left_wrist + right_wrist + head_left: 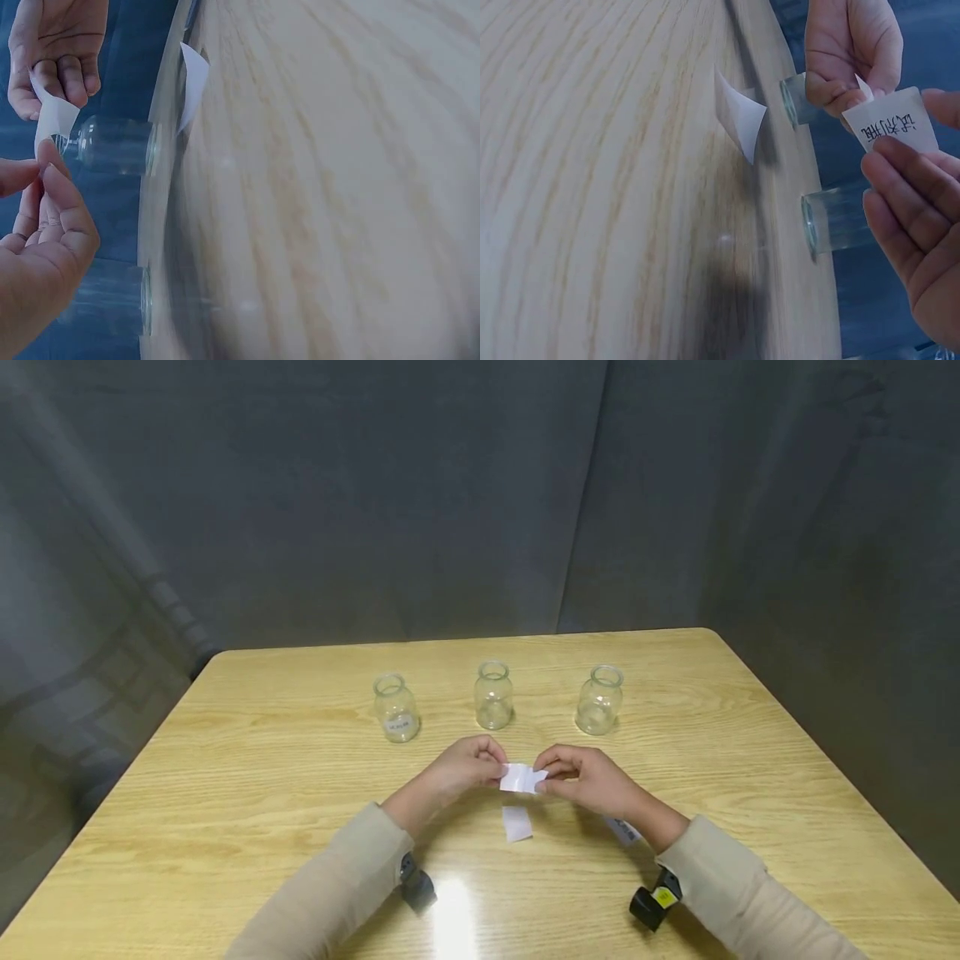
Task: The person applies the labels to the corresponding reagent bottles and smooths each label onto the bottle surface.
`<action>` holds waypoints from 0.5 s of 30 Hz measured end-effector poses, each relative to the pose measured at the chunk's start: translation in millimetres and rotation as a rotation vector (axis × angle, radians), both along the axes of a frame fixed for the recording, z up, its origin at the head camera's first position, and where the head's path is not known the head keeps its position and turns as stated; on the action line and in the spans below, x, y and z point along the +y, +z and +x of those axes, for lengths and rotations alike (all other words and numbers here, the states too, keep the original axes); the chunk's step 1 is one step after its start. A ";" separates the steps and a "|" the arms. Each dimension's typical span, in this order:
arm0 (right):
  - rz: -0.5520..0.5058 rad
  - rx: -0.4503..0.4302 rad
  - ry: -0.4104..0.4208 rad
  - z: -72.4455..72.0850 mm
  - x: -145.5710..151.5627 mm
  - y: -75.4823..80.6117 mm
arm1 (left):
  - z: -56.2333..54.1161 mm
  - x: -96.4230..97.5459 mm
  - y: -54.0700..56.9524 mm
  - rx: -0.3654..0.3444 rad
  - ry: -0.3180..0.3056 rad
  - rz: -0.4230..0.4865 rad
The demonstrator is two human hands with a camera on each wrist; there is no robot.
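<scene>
Both hands hold a small white label [514,778] above the middle of the table. My left hand [468,763] pinches its left end, and my right hand [588,779] pinches its right end. Black handwritten characters show on the label's face [889,124] in the right wrist view. A thin white flap [865,88] stands up from its edge beside the left fingers. On the table below the hands lies a blank white slip [517,824]. Another label with dark writing [623,832] lies partly hidden under the right forearm.
Beyond the hands stand three lidless glass jars: a left jar [395,702] bearing a printed-looking label [401,725], a middle jar [493,697] and a right jar [599,702], both with no label visible. A dark curtain [375,510] hangs behind the wooden table [225,793].
</scene>
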State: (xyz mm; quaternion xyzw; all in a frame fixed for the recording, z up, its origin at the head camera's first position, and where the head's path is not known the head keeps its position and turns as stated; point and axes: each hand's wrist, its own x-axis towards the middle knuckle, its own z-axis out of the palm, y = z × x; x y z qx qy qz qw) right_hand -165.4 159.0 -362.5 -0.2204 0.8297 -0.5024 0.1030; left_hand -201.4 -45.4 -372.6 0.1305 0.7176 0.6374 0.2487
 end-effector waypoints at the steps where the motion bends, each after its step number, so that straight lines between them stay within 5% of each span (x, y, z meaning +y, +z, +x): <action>1: -0.005 -0.010 0.010 -0.5 -0.4 -0.6 | 0.1 -0.9 -0.2 0.000 0.000 0.001; 15: -0.018 0.045 -0.032 -7.7 -10.0 -4.0 | 2.2 -18.7 -1.1 0.005 -0.046 -0.041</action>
